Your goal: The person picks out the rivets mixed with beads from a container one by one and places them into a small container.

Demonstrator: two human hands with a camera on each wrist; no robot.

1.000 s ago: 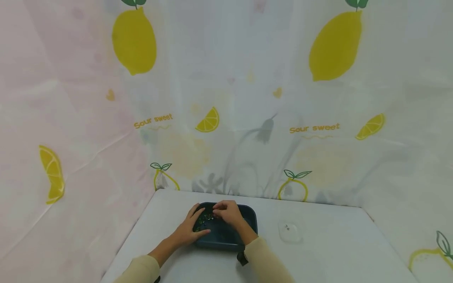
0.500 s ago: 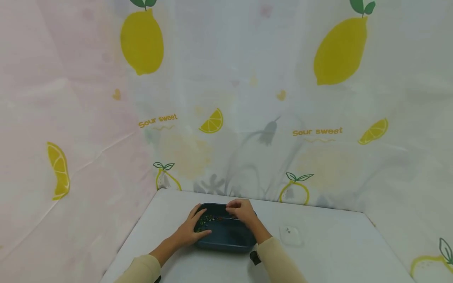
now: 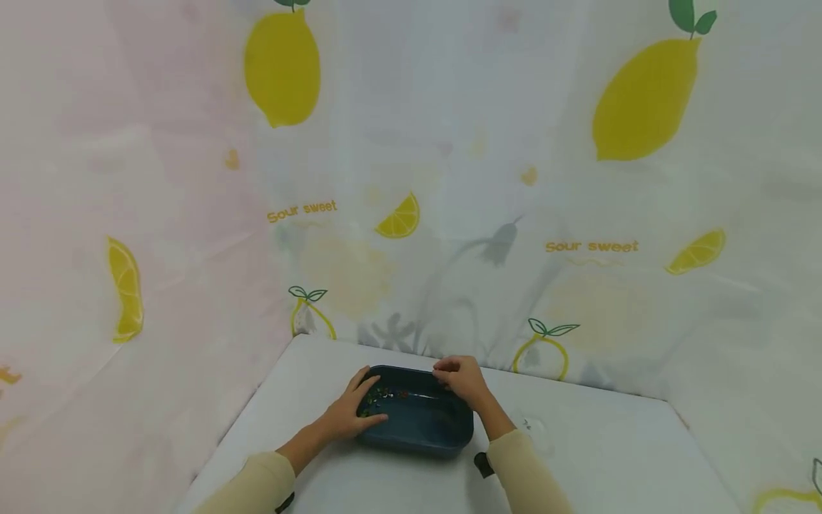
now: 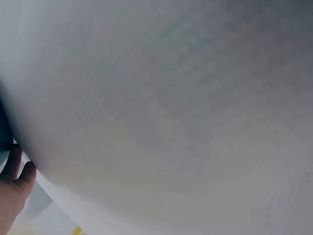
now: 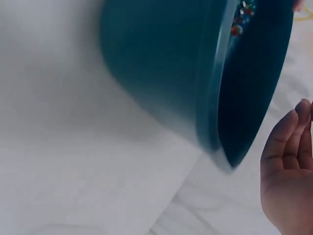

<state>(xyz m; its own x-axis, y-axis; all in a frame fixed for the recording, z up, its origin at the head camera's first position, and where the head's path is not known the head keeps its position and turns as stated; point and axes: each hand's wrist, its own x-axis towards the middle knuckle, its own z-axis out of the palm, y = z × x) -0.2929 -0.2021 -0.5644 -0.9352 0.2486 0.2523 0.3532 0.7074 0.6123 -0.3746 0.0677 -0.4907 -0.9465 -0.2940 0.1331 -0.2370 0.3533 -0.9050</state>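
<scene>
A dark teal tray (image 3: 417,448) stands on the white table, with a heap of small shiny multicoloured beads (image 5: 237,30) in its left end. My left hand (image 3: 349,412) spreads over the tray's left end, fingers on the far side and thumb over the near side. In the left wrist view only two fingertips of the left hand (image 4: 17,183) show at the edge. Over the far right rim hovers my right hand (image 3: 464,378), fingers bent and fingertips close together. Its curved fingers show beside the tray in the right wrist view, but whatever lies between the fingertips is hidden.
A small clear dish (image 3: 538,437) with a few tiny dark pieces in it lies right of the tray, partly behind the right forearm. A lemon-print curtain (image 3: 475,285) hangs behind and beside the white table (image 3: 616,457).
My right hand has moved from the beads at the tray's left end rightward to above its far right rim. My left hand has stayed on the tray. The head view has shifted slightly.
</scene>
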